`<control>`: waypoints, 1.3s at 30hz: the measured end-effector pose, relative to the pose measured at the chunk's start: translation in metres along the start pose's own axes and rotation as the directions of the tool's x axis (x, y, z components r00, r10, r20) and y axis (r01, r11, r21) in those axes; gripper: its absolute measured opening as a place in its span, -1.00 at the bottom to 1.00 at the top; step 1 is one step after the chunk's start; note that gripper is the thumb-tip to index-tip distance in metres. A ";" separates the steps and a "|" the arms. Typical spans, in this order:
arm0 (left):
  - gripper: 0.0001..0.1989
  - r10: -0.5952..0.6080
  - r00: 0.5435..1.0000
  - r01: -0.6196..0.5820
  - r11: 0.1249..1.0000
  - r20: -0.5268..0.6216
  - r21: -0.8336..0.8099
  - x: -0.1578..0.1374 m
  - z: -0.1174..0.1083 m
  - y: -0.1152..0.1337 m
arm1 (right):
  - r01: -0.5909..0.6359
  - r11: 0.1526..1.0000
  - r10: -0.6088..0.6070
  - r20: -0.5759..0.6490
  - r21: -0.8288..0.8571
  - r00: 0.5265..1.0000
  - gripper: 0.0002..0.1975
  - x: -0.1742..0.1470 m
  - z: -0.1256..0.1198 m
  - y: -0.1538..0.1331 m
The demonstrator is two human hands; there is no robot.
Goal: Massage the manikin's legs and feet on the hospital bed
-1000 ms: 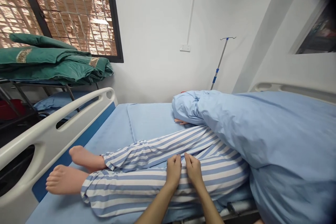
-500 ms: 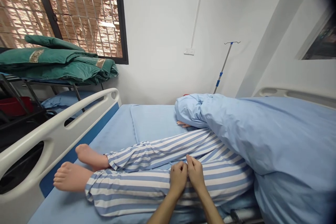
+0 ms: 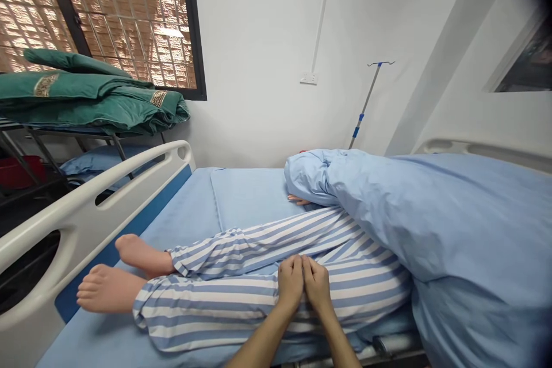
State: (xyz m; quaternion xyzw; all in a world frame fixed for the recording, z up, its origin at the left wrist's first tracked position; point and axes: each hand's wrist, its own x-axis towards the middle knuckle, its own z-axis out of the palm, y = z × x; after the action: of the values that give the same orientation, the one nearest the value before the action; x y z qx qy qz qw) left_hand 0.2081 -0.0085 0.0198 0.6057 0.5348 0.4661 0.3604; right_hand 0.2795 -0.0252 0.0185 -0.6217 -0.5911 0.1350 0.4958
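My left hand [image 3: 290, 283] and my right hand [image 3: 317, 283] are side by side over the near leg, around knee height. Both are curled into loose fists with the thumbs facing each other, and no object shows in either. Whether they press on the cloth is hard to tell. Beneath them are blue-and-white striped trousers [image 3: 207, 300] on what looks like a manikin lying on its back. Its bare feet [image 3: 110, 289] point left. A light blue quilt [image 3: 431, 218] covers the upper body, and a few fingers [image 3: 298, 199] stick out from under its edge.
The bed has a blue sheet [image 3: 254, 187] and a white footboard [image 3: 81, 224] on the left. Green folded bedding [image 3: 86, 100] lies on a neighbouring bed under the barred window. An IV pole [image 3: 364, 104] stands by the wall. A metal side rail [image 3: 397, 344] runs along the near edge.
My two fists have come closer together, and the right one's fingertip or thumb no longer sticks up. The view has shifted slightly; the manikin and quilt have not visibly moved.
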 end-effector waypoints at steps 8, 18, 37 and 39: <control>-0.60 0.047 0.999 -0.042 0.983 -0.019 0.179 -0.008 0.005 -0.005 | -0.031 0.997 0.034 -0.046 0.064 0.998 -0.64 -0.002 0.000 0.004; -0.61 0.071 0.997 -0.067 0.962 -0.005 0.266 -0.009 0.003 0.000 | -0.029 0.998 0.028 0.014 0.057 1.000 -0.62 0.008 -0.011 -0.010; -0.63 0.037 0.999 -0.038 0.999 -0.004 -0.036 0.009 0.024 0.013 | -0.074 0.996 0.079 -0.098 0.053 0.992 -0.60 0.010 -0.013 0.006; -0.64 0.020 1.000 -0.021 1.000 -0.022 -0.017 0.009 0.027 0.011 | -0.072 0.995 0.079 -0.102 0.072 0.992 -0.61 0.010 -0.013 0.005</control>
State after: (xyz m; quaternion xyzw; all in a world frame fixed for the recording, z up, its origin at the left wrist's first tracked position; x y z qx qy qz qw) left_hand 0.2371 0.0003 0.0234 0.6029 0.5286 0.4809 0.3549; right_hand 0.2949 -0.0217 0.0242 -0.6326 -0.5354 0.1410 0.5415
